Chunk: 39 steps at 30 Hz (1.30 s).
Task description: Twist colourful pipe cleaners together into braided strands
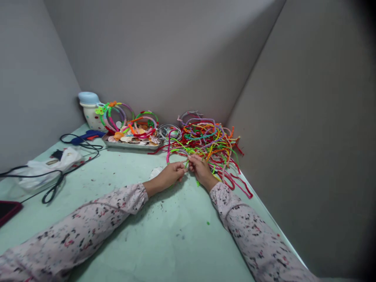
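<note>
My left hand [173,173] and my right hand [199,166] nearly meet at the middle of the table, fingers pinched. Between them is a green pipe cleaner [187,162], with its ends partly hidden by my fingers. Part of a pink and green loop [168,150] rises just beyond my left hand. Right behind my hands lies a tangled heap of colourful pipe cleaners [205,135]. A white round piece [155,172] lies on the table beside my left wrist.
A metal tray [132,145] with shells and colourful hoops stands behind, next to a blue-lidded cup [91,111]. Black cables [61,176], a plastic bag [44,168] and a red-edged phone [8,211] lie at the left. Walls rise behind and at the right.
</note>
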{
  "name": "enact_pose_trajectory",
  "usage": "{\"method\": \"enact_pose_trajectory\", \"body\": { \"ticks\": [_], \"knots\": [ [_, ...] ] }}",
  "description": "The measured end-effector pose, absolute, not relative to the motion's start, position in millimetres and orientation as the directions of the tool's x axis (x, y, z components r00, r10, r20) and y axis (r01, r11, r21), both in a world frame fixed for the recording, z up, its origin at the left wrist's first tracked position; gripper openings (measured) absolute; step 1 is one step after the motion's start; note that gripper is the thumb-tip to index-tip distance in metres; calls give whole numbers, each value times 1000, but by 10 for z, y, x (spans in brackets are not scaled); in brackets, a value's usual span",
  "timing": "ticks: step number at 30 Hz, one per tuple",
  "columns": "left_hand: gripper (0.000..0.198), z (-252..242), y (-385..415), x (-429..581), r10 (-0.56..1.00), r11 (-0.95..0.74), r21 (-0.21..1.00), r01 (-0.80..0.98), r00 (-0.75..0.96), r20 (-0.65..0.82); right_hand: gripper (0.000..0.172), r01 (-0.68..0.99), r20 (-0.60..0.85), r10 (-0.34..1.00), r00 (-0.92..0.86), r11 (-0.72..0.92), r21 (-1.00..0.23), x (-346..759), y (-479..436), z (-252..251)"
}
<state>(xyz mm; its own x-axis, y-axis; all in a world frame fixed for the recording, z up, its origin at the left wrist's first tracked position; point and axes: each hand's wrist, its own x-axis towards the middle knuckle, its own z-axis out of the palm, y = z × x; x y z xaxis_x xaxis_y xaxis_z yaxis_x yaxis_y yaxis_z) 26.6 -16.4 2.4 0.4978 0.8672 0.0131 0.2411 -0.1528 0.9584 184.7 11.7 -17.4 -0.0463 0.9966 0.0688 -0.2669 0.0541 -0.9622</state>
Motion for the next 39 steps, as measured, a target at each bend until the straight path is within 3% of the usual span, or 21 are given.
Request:
{"method": "enact_pose_trajectory", "body": {
  "ticks": [7, 14, 20, 25, 34, 39],
  "knots": [
    [15, 26, -143, 291, 874, -340, 865, 369, 463, 146, 28, -258, 69, 997, -19, 62, -964, 1839, 130, -173],
    [9, 37, -137, 301, 880, -405, 777, 482, 436, 188, 28, -290, 46, 999, 18, 49, -956, 1828, 157, -175],
    [14, 53, -200, 275, 893, -283, 894, 347, 436, 113, 28, -298, 49, 997, -64, 28, -954, 1851, 146, -167],
    [32, 65, -226, 246, 854, -75, 990, 122, 521, 1, 28, -279, 68, 985, -156, 22, -960, 1881, 109, -154],
    [29, -27, -110, 240, 887, 123, 988, -97, 458, -66, 22, -200, 111, 965, -238, 63, -978, 1884, 73, -178],
    [28, -3, -114, 240, 878, 145, 987, -69, 469, -96, 25, -212, 89, 975, -205, 44, -976, 1874, 64, -182]
  ]
}}
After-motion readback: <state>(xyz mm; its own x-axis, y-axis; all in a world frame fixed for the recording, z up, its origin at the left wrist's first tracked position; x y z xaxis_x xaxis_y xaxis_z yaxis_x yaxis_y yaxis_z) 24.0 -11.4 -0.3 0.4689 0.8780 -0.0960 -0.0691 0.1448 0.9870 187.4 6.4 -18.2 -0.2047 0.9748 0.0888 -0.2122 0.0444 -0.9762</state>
